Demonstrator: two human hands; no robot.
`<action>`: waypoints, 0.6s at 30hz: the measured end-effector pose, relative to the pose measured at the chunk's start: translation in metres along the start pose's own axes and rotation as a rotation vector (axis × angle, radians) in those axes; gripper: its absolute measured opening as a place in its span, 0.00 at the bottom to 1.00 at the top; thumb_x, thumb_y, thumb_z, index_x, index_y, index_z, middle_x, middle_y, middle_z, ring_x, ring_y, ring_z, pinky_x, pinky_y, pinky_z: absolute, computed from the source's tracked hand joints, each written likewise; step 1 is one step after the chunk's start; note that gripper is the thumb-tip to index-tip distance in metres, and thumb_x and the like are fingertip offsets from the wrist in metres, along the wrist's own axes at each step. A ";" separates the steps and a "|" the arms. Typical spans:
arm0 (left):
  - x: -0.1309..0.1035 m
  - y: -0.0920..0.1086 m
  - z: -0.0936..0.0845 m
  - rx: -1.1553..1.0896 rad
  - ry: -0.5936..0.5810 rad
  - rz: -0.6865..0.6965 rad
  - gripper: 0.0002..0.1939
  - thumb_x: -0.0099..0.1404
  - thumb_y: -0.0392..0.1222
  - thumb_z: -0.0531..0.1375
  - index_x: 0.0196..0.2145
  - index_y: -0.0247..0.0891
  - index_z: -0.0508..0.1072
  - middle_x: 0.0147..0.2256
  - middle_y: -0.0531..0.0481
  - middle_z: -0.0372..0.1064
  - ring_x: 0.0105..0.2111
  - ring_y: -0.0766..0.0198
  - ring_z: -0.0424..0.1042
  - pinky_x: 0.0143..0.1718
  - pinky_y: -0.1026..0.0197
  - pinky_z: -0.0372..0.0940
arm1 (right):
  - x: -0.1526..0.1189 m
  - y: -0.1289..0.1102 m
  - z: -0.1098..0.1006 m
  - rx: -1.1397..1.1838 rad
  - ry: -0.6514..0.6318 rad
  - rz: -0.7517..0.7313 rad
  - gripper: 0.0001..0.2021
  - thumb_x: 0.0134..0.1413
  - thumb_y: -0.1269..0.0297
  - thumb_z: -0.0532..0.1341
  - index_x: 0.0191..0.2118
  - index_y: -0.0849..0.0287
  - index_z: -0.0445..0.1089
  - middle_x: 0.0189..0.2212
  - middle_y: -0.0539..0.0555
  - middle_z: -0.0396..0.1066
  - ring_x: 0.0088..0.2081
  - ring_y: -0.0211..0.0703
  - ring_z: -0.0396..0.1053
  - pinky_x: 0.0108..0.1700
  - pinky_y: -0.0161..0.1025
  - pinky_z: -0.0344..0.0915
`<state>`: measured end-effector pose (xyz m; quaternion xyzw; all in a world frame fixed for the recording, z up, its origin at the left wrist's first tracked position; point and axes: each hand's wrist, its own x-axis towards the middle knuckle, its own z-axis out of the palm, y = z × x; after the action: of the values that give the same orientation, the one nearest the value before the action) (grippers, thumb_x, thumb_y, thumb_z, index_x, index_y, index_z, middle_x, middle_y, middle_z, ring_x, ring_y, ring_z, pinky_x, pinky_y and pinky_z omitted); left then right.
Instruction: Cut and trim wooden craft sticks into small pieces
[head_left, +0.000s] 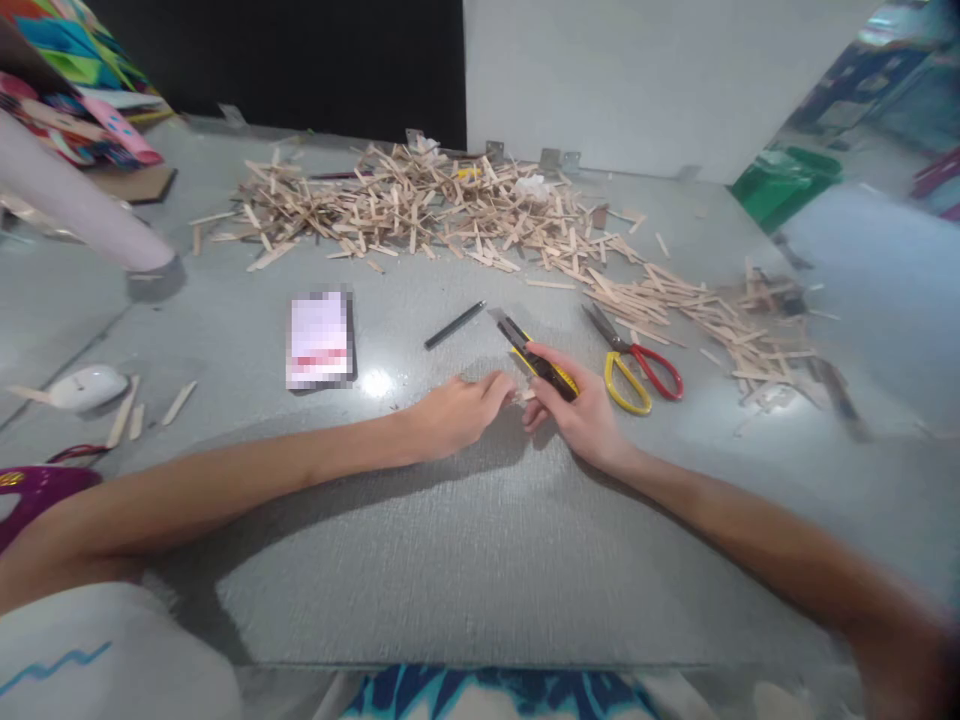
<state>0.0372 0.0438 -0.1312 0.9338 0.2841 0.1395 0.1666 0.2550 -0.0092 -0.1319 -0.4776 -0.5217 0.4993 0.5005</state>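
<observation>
My right hand (581, 405) is closed around a black and yellow utility knife (553, 374), its blade pointing away to the upper left. My left hand (472, 408) is closed in a pinch, close to my right fingertips. Between the two hands shows a small pale piece of wooden stick (527, 396), mostly hidden by fingers. Just beyond them a dark pen-like stick (455, 325) lies on the grey table (420, 570). To the right rest scissors (628, 385) with one yellow and one red handle, blades pointing away.
A long heap of wooden sticks (412, 210) spreads across the back and down the right side. A blurred-out pad or box (320, 340) lies left of centre. Farther left are a white computer mouse (88, 388), loose sticks and a pale tube (82, 195). A green bin (787, 185) stands beyond.
</observation>
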 end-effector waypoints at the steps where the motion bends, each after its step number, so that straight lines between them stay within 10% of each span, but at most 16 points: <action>1: 0.001 0.001 -0.001 -0.033 0.012 -0.034 0.10 0.79 0.35 0.47 0.45 0.38 0.67 0.36 0.45 0.74 0.22 0.63 0.65 0.25 0.60 0.54 | 0.000 0.001 0.000 0.002 0.009 -0.010 0.30 0.66 0.48 0.70 0.67 0.58 0.72 0.26 0.47 0.77 0.24 0.42 0.78 0.29 0.43 0.84; 18: 0.009 0.011 -0.023 -0.737 -0.165 -0.211 0.20 0.80 0.53 0.57 0.40 0.35 0.80 0.29 0.52 0.72 0.20 0.70 0.65 0.23 0.65 0.59 | -0.005 0.007 0.000 -0.051 -0.031 -0.205 0.21 0.72 0.56 0.67 0.67 0.45 0.73 0.33 0.48 0.78 0.28 0.43 0.81 0.30 0.44 0.86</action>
<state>0.0410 0.0459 -0.1047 0.7849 0.2952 0.1387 0.5268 0.2553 -0.0136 -0.1392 -0.4267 -0.5881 0.4393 0.5283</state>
